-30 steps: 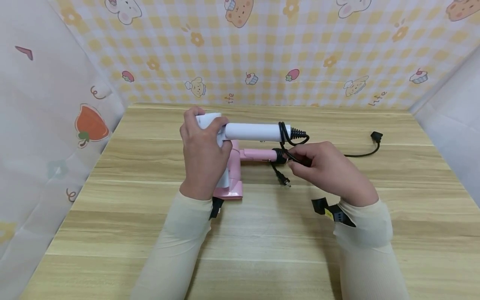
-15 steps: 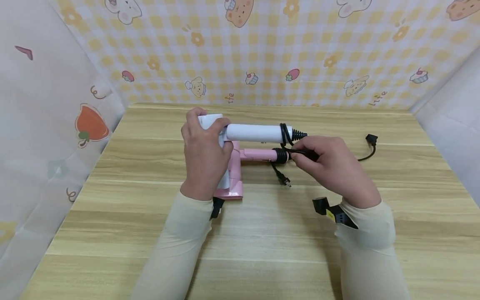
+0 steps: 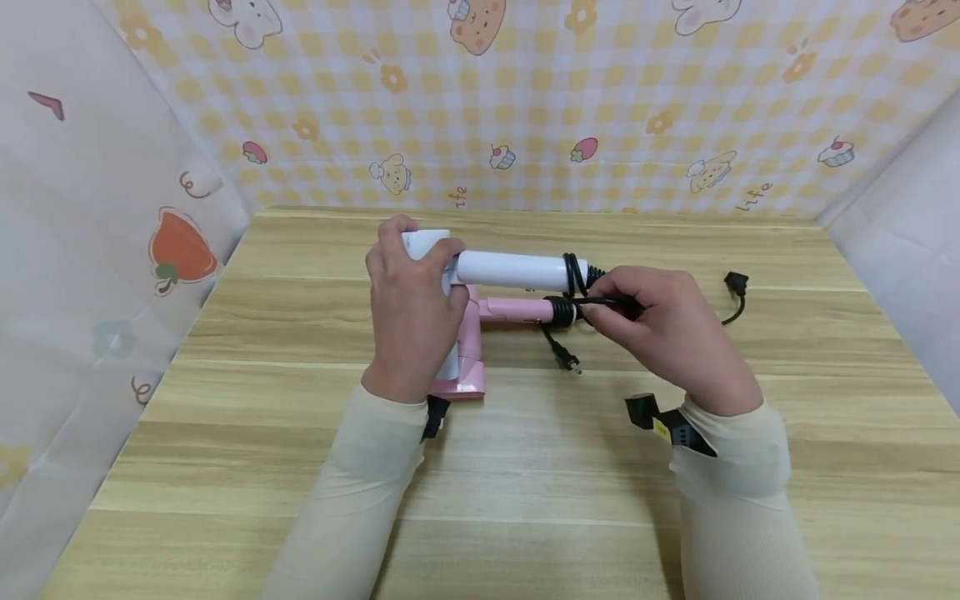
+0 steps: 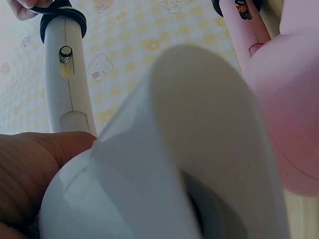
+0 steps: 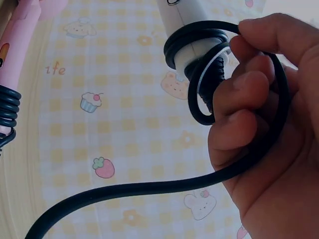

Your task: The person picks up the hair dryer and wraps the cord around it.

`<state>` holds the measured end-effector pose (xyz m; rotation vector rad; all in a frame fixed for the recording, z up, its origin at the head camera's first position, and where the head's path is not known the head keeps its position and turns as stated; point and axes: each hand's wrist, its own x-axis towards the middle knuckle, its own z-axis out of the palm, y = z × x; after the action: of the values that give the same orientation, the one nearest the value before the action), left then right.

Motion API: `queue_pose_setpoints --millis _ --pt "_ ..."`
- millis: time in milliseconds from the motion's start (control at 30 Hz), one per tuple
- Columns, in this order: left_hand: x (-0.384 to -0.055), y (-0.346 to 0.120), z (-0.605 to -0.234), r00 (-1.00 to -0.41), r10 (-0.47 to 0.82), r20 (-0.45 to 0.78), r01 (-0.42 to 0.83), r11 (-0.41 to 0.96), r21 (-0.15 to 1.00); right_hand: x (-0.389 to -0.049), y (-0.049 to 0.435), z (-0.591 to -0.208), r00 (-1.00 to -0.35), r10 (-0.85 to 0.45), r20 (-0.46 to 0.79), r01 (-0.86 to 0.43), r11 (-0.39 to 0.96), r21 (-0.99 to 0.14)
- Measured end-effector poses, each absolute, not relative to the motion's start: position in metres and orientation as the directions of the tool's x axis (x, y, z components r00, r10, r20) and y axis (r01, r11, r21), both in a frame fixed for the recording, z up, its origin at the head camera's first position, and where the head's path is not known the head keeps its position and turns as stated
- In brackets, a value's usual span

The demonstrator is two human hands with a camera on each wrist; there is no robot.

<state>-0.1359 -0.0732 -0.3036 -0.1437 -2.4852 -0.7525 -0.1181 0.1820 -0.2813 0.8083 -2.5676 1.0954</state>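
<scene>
My left hand [image 3: 412, 317] grips the head of a white hair dryer [image 3: 517, 271], its handle pointing right. In the left wrist view the dryer's barrel and nozzle [image 4: 214, 114] fill the middle, with the thumb at the handle's base. A black cord [image 5: 199, 37] circles the handle's end in a couple of turns. Between thumb and index finger my right hand [image 3: 660, 329] pinches that cord close to the handle; its other fingers curl inward. Below the white one lies a pink hair dryer [image 3: 517, 311], with its own cord wound tightly round its handle end.
The white dryer's plug [image 3: 737, 283] hangs on the loose cord to the right of my right hand. The pink dryer's plug [image 3: 567, 360] lies on the wooden table [image 3: 540, 500]. A yellow checked cloth [image 3: 525, 100] stands behind the table's far edge.
My right hand has drawn the cord slightly right and tighter round the white handle. The loose plug has shifted left and a little nearer. The white dryer has edged slightly right.
</scene>
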Motion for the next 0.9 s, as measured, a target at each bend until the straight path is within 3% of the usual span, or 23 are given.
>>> queue_pose_setpoints --millis 200,567,900 --pt "-0.1361 -0.0731 -0.3038 -0.852 -0.027 0.523 0.264 0.84 0.474 -0.1181 0.1842 -0.2801 -0.809 -0.399 0.431 -0.587 0.555 -0.589" --pt "-0.1344 -0.0725 -0.3022 -0.835 0.015 0.55 0.313 0.836 0.451 -0.1194 0.1821 -0.2799 -0.826 -0.286 0.486 -0.55 0.599 -0.582" --pt "-0.1339 -0.0736 -0.3021 -0.82 0.04 0.57 0.34 0.837 0.429 -0.121 0.1853 -0.2808 -0.808 -0.302 0.506 -0.578 0.576 -0.578"
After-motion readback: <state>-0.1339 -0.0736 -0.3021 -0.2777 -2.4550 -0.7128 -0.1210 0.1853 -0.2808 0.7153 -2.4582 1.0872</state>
